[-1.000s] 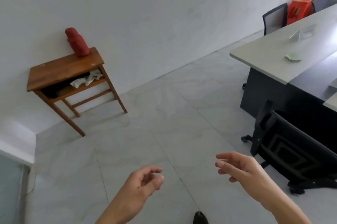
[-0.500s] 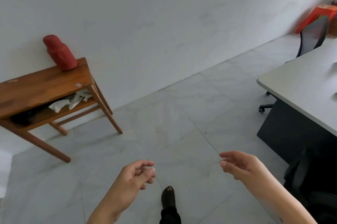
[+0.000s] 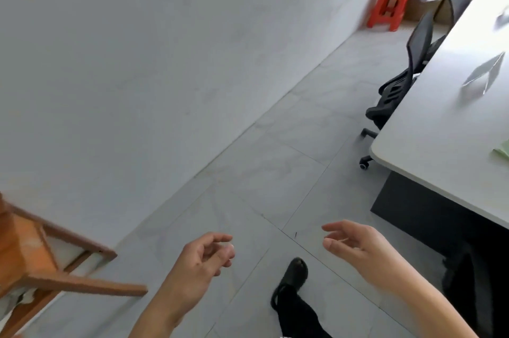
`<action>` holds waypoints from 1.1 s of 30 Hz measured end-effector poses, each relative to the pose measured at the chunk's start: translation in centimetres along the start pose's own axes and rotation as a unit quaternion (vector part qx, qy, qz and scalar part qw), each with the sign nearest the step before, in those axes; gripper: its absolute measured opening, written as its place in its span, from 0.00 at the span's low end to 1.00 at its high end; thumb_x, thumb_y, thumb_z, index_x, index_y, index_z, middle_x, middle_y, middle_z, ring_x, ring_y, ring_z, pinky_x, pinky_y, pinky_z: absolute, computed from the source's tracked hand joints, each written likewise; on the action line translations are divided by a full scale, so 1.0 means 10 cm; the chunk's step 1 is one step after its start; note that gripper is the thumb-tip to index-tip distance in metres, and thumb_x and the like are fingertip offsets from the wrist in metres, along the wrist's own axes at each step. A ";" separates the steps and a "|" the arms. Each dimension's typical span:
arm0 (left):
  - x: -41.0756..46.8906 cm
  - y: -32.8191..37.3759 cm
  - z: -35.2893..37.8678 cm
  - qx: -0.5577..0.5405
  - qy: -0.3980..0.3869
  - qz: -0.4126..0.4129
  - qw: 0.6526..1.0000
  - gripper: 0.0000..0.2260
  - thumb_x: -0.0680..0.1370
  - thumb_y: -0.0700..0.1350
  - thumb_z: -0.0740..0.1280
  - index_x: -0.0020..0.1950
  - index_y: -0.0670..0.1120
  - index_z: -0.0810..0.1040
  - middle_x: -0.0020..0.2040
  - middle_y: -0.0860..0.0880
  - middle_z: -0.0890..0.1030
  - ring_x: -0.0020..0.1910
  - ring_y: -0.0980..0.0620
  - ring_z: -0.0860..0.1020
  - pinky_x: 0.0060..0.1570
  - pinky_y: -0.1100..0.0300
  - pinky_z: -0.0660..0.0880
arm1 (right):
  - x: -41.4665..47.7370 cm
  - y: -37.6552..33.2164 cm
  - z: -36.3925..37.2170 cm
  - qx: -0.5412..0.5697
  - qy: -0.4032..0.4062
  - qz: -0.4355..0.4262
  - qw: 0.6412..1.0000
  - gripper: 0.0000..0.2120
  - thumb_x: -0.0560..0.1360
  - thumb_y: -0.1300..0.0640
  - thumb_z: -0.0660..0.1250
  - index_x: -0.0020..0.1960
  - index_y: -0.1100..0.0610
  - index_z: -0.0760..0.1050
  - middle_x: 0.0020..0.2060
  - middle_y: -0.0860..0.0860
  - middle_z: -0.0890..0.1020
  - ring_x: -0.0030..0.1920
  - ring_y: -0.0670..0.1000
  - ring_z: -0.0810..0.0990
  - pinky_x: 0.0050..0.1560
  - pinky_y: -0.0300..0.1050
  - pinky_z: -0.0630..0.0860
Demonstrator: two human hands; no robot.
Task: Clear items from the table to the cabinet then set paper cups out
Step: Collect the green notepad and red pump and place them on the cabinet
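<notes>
Both hands are held out low over a grey tiled floor [image 3: 275, 161], and nothing is held in either. The left hand [image 3: 198, 263] is seen at about 6 o'clock in the view, its fingers loosely curled toward the thumb without closing on anything. The right hand [image 3: 355, 246] is found at about 5 o'clock, its fingers spread and slightly bent, the palm turned toward the left hand; the two are kept well apart. A dark shoe [image 3: 294, 274] and a dark trouser leg are seen between and below them on the tiles.

The table [image 3: 440, 122] to be cleared is placed at 3 o'clock. Its top is pale, smooth and glossy, with a rounded near corner, and strong glare is cast across its far part. A dark panel is set beneath it. On its surface a clear folded stand [image 3: 484, 74] is set at about 2 o'clock, and a pale green scrap [image 3: 502, 149] lies at the right border, cut off by the frame. A further small object near the top right corner is too washed out to be told.

A black mesh office chair [image 3: 405, 73] is pushed against the table's far side. A red plastic stool [image 3: 389, 4] stands by the wall at 1 o'clock. At 8 o'clock a wooden side table [image 3: 55, 263] is caught, blurred, with only its corner, leg and lower rail in the frame. No paper cups can be made out.
</notes>
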State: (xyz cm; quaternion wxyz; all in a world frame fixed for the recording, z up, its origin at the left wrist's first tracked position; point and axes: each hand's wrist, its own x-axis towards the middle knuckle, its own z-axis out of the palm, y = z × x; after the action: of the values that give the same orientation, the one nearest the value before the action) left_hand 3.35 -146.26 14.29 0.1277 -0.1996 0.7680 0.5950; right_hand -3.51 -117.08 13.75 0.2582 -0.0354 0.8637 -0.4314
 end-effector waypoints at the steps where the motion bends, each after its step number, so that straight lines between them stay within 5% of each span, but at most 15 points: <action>1: 0.25 0.06 -0.04 0.003 0.000 -0.002 1.000 0.08 0.74 0.49 0.69 0.51 0.49 0.80 0.45 0.44 0.85 0.45 0.47 0.83 0.45 0.57 0.76 | 0.23 -0.03 -0.06 0.002 0.004 0.004 1.000 0.12 0.74 0.45 0.68 0.57 0.41 0.76 0.47 0.41 0.84 0.45 0.35 0.81 0.51 0.37 0.79; 8: 1.87 0.89 -0.32 0.042 -0.013 -0.007 0.999 0.18 0.65 0.57 0.71 0.50 0.51 0.80 0.45 0.42 0.84 0.42 0.52 0.83 0.42 0.62 0.76 | 1.90 -0.55 -0.60 0.022 0.013 0.009 1.000 0.13 0.74 0.46 0.69 0.58 0.46 0.78 0.46 0.42 0.84 0.44 0.37 0.82 0.51 0.39 0.79; 11: 2.51 1.23 -0.39 0.049 -0.018 0.008 0.999 0.08 0.73 0.50 0.71 0.52 0.52 0.80 0.45 0.44 0.84 0.45 0.52 0.83 0.47 0.61 0.76 | 2.51 -0.85 -0.90 0.011 -0.001 -0.001 1.000 0.11 0.74 0.45 0.68 0.56 0.42 0.77 0.47 0.41 0.83 0.45 0.37 0.82 0.49 0.36 0.78; 15: 3.35 1.67 -0.41 0.053 -0.047 0.008 0.997 0.19 0.64 0.57 0.70 0.51 0.51 0.80 0.45 0.44 0.85 0.44 0.51 0.83 0.44 0.60 0.77 | 3.23 -1.11 -1.27 0.047 0.027 -0.004 0.999 0.11 0.74 0.45 0.69 0.55 0.41 0.77 0.46 0.40 0.84 0.47 0.38 0.81 0.52 0.38 0.79; 20: 4.70 2.10 -0.35 0.087 -0.112 0.015 0.990 0.11 0.70 0.50 0.69 0.51 0.49 0.80 0.44 0.43 0.85 0.45 0.46 0.83 0.44 0.57 0.77 | 4.07 -1.09 -1.70 0.082 0.093 0.046 0.991 0.11 0.74 0.46 0.69 0.56 0.43 0.77 0.46 0.42 0.84 0.46 0.39 0.82 0.49 0.37 0.79; 25: 5.96 2.94 -0.13 0.118 -0.176 0.058 0.975 0.16 0.65 0.52 0.67 0.50 0.48 0.80 0.43 0.42 0.85 0.40 0.52 0.83 0.41 0.59 0.76 | 4.63 -1.17 -2.23 0.123 0.172 0.100 0.972 0.10 0.74 0.47 0.70 0.55 0.41 0.77 0.46 0.43 0.84 0.46 0.41 0.83 0.53 0.43 0.80; 33: 7.13 4.03 1.02 0.198 -0.346 0.120 0.909 0.16 0.66 0.52 0.67 0.51 0.49 0.80 0.44 0.43 0.85 0.40 0.52 0.83 0.42 0.60 0.77 | 4.71 -0.88 -2.96 0.232 0.343 0.179 0.892 0.09 0.74 0.51 0.70 0.54 0.44 0.79 0.47 0.46 0.84 0.46 0.40 0.83 0.52 0.38 0.78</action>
State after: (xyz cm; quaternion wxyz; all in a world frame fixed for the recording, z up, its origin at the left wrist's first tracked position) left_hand -78.85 -138.86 15.46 0.3497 0.1419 0.7962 0.4729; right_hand -59.74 -114.46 15.55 0.0194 0.3309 0.7656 -0.5513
